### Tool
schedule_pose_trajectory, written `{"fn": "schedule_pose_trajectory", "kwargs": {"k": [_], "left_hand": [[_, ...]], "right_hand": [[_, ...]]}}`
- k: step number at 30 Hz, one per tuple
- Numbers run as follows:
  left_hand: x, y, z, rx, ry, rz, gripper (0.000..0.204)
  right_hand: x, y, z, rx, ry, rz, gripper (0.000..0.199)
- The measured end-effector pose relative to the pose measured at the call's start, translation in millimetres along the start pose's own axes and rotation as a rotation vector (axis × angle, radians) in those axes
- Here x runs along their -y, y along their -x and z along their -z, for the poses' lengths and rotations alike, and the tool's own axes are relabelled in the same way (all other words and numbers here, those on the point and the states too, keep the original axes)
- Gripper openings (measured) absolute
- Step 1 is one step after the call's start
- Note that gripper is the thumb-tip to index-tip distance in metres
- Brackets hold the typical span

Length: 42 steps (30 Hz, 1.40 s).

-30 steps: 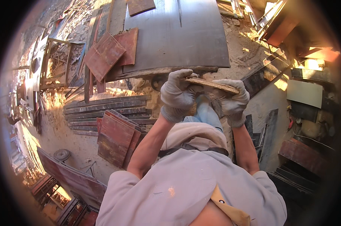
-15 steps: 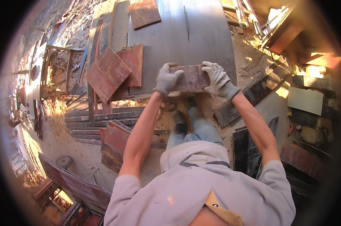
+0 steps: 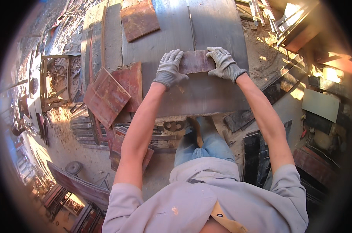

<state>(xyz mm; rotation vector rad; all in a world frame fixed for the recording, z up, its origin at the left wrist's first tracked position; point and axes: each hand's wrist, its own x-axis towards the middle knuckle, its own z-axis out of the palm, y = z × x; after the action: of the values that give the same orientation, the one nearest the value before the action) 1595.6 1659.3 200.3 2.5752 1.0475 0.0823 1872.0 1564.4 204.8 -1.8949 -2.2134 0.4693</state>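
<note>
On a grey table point(image 3: 207, 97), the gloved left hand point(image 3: 169, 70) and right hand point(image 3: 223, 62) each grasp one end of a reddish board point(image 3: 196, 61), pressing it flat. Positioning seems underway; next likely needs steady, even pressure.

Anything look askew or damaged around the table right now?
Yes: two reddish boards overhang the grey table's left edge, tilted and overlapping. The small board between the gloved left hand and right hand lies flat.
</note>
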Motion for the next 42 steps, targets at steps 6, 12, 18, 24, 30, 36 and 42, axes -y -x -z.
{"fn": "schedule_pose_trajectory", "kwargs": {"k": [6, 12, 18, 24, 30, 36, 42], "left_hand": [[9.2, -39.0, 1.3, 0.021, 0.025, -0.030, 0.105], [22.7, -84.7, 14.6, -0.011, -0.012, -0.029, 0.104], [35.9, -121.2, 25.1, 0.012, -0.011, -0.023, 0.104], [27.0, -93.5, 58.2, -0.095, 0.087, 0.287, 0.104], [-23.7, 49.4, 43.5, -0.264, 1.424, 0.256, 0.103], [-138.1, 183.7, 2.3, -0.269, 1.692, 0.295, 0.091], [-64.7, 213.6, 158.8, -0.676, 1.783, 0.798, 0.018]], "right_hand": [[-28.1, -36.9, 11.4, 0.112, 0.027, -0.058, 0.078], [-42.7, -68.7, 26.1, -0.015, 0.058, -0.024, 0.071], [-59.0, -108.0, 35.3, 0.027, 0.075, -0.110, 0.071], [-52.1, -76.6, 74.0, -0.204, -0.098, -0.531, 0.073], [37.6, 49.7, 49.1, -0.391, -1.266, -0.224, 0.104], [164.3, 110.9, 9.8, -0.302, -0.863, 0.004, 0.088], [208.2, 95.9, 28.2, 0.368, -0.478, -0.082, 0.074]]}}
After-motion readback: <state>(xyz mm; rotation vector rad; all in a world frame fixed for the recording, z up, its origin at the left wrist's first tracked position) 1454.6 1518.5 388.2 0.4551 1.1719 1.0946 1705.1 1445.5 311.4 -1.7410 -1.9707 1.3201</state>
